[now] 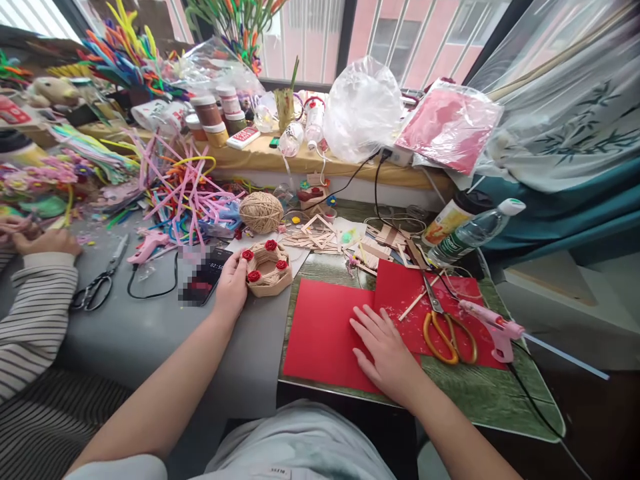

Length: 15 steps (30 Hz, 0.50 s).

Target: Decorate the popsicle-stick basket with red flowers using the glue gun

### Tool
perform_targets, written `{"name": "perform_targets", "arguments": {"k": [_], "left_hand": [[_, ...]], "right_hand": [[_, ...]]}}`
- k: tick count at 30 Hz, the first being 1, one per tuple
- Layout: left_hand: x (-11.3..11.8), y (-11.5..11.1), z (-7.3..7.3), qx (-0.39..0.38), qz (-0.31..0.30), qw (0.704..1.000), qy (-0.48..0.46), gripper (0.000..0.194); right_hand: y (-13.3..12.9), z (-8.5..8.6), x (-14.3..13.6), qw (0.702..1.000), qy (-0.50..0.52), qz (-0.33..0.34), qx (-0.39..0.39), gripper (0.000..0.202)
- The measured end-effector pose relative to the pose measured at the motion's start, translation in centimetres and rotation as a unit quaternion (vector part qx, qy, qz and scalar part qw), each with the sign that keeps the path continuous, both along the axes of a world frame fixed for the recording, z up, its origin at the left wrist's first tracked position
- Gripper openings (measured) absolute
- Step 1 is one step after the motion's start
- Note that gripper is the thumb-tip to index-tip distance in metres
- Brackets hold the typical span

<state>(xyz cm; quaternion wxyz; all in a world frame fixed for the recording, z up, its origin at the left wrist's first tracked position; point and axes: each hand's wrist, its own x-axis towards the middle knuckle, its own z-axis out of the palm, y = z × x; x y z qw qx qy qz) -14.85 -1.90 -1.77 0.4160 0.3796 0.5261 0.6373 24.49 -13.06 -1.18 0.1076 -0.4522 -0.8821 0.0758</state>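
My left hand [233,283] grips the left side of a small many-sided box [270,288] of light wood, wound with twine around an open middle and trimmed with red roses. The fingertips behind the box are partly hidden. My right hand [383,350] lies flat with fingers spread on a red sheet of paper [320,330]. A second red sheet [400,283] lies under it or beside it to the right, carrying white scraps, a thin wooden stick [419,299] and scissors with yellow handles [440,337]. Behind the box sits a ball of twine [261,213].
A pink glue gun [495,327] with a protruding glue stick and cord lies at right. Behind are wooden sticks [313,237], a water bottle [475,233] and a drink cup [455,217]. A phone [206,277] lies left, beside black scissors [100,283]. Another person's striped sleeve [43,303] is at far left.
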Motion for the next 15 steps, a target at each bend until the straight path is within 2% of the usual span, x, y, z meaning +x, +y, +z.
{"name": "perform_targets", "arguments": {"k": [2, 4, 7, 9, 15], "left_hand": [[0.1, -0.9, -0.3, 0.020, 0.031, 0.999, 0.017, 0.055], [0.2, -1.9, -0.5, 0.037, 0.019, 0.997, 0.061, 0.069], [0.5, -3.3, -0.8, 0.026, -0.017, 0.984, 0.178, 0.119], [0.9, -3.7, -0.5, 0.005, -0.020, 0.975, 0.221, 0.136], [1.1, -3.6, 1.5, 0.017, -0.028, 0.969, 0.246, 0.124]], "right_hand": [[-0.2, -0.2, -1.4, 1.000, 0.011, 0.008, -0.019, 0.059], [-0.3, -0.5, -2.4, 0.999, 0.013, 0.004, -0.033, 0.065], [-0.3, -0.9, -2.9, 0.999, 0.011, -0.006, -0.039, 0.066], [-0.2, -0.9, -2.8, 0.999, 0.015, -0.006, -0.038, 0.065], [-0.3, -0.8, -2.6, 1.000, 0.017, 0.006, -0.022, 0.063]]}}
